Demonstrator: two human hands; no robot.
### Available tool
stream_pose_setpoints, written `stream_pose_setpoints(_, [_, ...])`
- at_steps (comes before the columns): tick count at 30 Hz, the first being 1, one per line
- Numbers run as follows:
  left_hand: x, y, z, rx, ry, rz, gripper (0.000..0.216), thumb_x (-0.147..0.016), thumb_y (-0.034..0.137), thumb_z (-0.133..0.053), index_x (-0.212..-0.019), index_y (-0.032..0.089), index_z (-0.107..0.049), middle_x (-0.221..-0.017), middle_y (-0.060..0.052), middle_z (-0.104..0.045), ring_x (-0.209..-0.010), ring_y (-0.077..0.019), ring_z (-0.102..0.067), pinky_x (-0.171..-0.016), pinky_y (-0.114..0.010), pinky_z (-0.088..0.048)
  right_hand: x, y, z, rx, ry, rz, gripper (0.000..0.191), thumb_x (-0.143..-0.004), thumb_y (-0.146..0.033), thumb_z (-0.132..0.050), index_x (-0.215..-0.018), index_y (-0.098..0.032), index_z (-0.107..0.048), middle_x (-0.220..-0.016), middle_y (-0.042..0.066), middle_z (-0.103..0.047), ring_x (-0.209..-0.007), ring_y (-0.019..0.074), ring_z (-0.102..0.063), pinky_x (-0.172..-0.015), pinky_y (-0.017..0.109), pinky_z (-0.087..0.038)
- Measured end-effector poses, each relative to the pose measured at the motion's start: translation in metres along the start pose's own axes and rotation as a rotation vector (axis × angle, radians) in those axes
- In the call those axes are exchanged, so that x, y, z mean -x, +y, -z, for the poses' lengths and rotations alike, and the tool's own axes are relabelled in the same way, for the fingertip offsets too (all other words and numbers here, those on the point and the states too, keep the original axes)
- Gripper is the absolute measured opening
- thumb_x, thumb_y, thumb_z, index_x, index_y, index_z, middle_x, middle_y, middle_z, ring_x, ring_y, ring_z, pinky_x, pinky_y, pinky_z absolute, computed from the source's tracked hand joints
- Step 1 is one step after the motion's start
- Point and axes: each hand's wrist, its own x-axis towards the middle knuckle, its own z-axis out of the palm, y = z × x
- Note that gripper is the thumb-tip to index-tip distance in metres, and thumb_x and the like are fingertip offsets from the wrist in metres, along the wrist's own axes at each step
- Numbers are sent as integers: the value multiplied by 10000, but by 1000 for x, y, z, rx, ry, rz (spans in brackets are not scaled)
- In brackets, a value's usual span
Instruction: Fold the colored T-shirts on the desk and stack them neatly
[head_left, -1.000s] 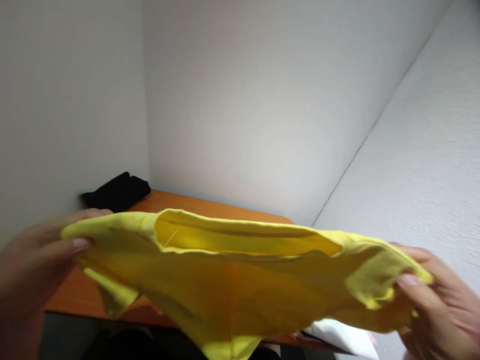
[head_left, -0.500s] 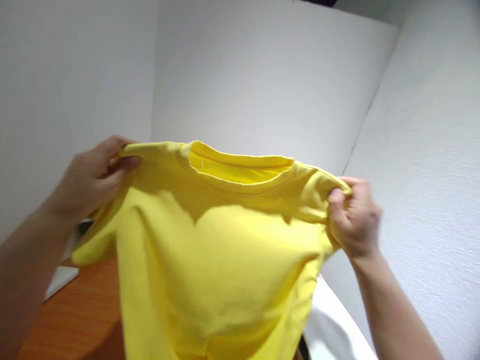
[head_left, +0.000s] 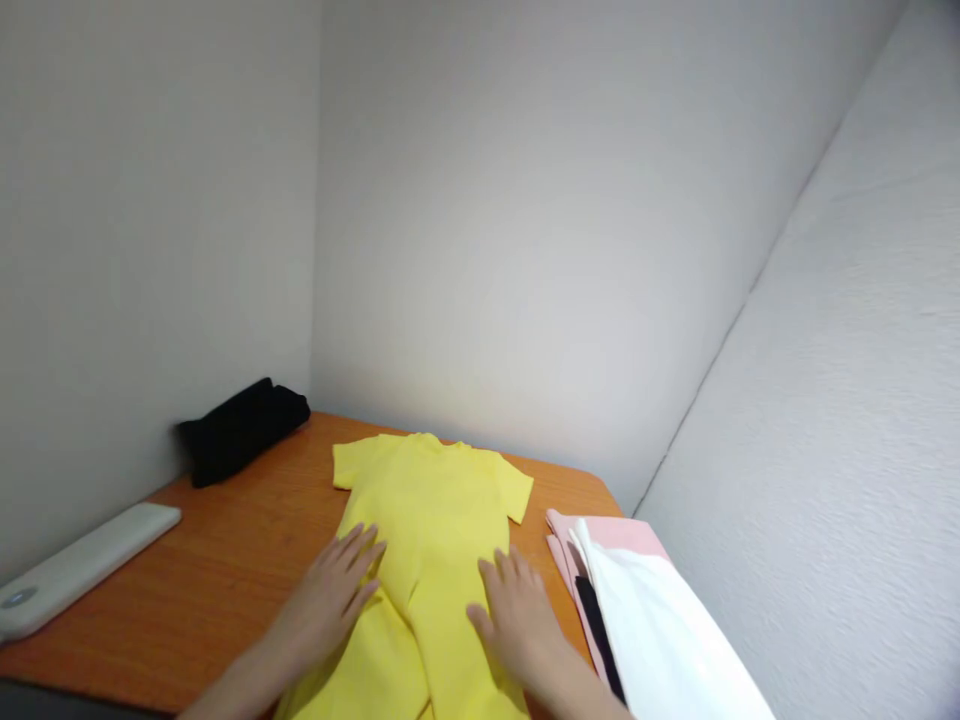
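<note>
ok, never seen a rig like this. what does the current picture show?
There is no machine: you see a person's two bare hands, filmed by a camera worn on the head, looking forward and down. On the orange-brown table lies a yellow T-shirt, short sleeves spread, creased lower down. The left hand and right hand are open over its sides, palms down, gripping nothing. Leftward are a black cloth and a white oblong object; rightward, pink cloth and white cloth lie together.
</note>
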Motion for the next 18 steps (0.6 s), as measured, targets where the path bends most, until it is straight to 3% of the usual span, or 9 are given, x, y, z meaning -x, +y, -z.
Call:
stream_pose_setpoints(3, [48,-2,-29,-25,-109,111,572,-982,520,-389,-1479,241,-441,-1557,-80,-372,-1451,-284,-345,-1169,-514,-328,26,9,-56,-39,-217,-48,676,-931,-501,-487,-1527,-211,-358,-1603,106,-217,-1477,372,-191,-1183,558,-244])
stream_pose_setpoints(7, [57,-27,-13,-69,-174,92,580,-977,540,-398,-1508,312,-350,-1576,-48,-320,-1460,-266,-329,-1198,-551,-232,43,20,-67,-59,-163,-68,650,-964,-555,-378,-1546,-285,-280,-1616,8,-90,-1500,336,-76,-1207,585,-126])
stream_pose_setpoints(10, [54,-52,9,-121,-195,114,481,-957,444,-487,-1431,361,-483,-1520,-41,-428,-1433,-310,-371,-1186,-638,-141,51,25,-58,-46,-147,-85,646,-958,-581,-381,-1541,-322,-280,-1618,-33,-91,-1502,344,-20,-1205,605,-71])
stream_pose_setpoints(12, [54,-54,22,-176,-178,134,439,-935,372,-526,-1373,395,-552,-1512,-20,-433,-1439,-339,-350,-1167,-681,-116,56,27,-47,-49,-192,-69,678,-936,-585,-437,-1537,-303,-303,-1620,-10,-124,-1504,351,-21,-1204,601,-77])
stream_pose_setpoints(15, [58,-26,28,-187,-166,39,500,-932,421,-532,-1427,436,-465,-1562,3,-339,-1470,-345,-277,-1164,-682,-126,48,32,-15,-53,-206,3,781,-866,-611,-560,-1516,-219,-380,-1611,87,-213,-1504,364,-78,-1205,565,-111])
stream_pose_setpoints(18, [64,12,12,-97,-246,-74,589,-937,571,-475,-1491,447,-317,-1591,-4,-275,-1476,-343,-259,-1159,-659,-201,8,49,30,-60,-76,77,761,-868,-625,-563,-1482,-191,-446,-1565,139,-347,-1479,373,-203,-1190,553,-144])
